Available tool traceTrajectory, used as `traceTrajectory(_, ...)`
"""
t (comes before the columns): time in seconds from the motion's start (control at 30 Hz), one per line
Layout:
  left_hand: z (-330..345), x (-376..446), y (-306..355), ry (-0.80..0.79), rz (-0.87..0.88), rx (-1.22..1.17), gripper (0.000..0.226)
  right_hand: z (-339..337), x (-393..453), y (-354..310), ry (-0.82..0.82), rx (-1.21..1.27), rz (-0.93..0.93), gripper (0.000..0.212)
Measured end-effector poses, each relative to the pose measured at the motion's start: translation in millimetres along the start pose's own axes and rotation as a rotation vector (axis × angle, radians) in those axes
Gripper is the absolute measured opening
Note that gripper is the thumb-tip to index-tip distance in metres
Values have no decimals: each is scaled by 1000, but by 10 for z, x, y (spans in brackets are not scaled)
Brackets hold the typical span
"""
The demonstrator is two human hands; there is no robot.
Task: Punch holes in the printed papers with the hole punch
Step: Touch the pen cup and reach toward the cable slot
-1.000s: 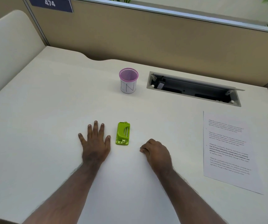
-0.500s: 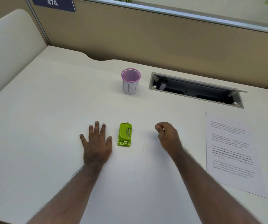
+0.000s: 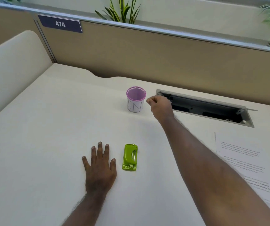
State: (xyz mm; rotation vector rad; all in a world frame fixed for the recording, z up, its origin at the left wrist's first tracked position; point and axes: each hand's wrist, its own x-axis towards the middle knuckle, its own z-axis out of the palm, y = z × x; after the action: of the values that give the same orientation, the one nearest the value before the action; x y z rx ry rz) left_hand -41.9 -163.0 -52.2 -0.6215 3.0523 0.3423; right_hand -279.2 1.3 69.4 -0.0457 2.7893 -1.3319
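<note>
The desk is carrying everything, and nothing on it is being punched yet — this reads as a setting-up step ahead of the first hole. The printed papers are lying flat at the near right edge, well apart from both hands and partly hidden under the right forearm; whether it is one sheet or several, I cannot tell. The right hand is reaching out far from the body with its fingers curled inward into a loose fist, thumb tucked against the forefinger; whether anything small is pinched inside cannot be told. Just to the left of that fist a pink mesh cup is standing upright, apart from the knuckles by a narrow gap, and just behind and to the right of the fist the open cable tray is sitting sunk in the desk. The left hand is lying palm down, fingers spread flat, gripping nothing. Just to the right of that spread hand, beside it but not touching, the green hole punch is resting flat and untouched.

My guess is that the next move is calling for the right hand to come back toward the papers, slide them over near the punch, and feed an edge into its slot — squarely, so the holes are landing even
</note>
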Motion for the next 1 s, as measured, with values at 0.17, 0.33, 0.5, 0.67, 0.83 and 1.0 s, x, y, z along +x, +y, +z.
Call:
traceTrajectory(0.17, -29, 14, 9, -5, 11, 24, 62, 169, 346, -307, -10, -113, 6, 24)
traceTrajectory(0.33, -53, 32, 6, -4, 15, 28, 67, 309, 511, -412, -59, -328, -2, 23)
traceTrajectory(0.5, -78, 36, 26, -12, 0, 15, 65, 362, 580, -374, -46, -262, 12, 15)
traceTrajectory(0.67, -77, 39, 20, -7, 0, -5, 64, 377, 616, -313, -121, -181, -6, 24)
traceTrajectory(0.83, -77, 61, 27, 18, 7, 8, 61, 230, 471, -276, -82, -44, -52, 20)
traceTrajectory(1.0, -50, 41, 18, 24, 9, 35, 60, -52, -60, 22, -41, 263, -36, 20)
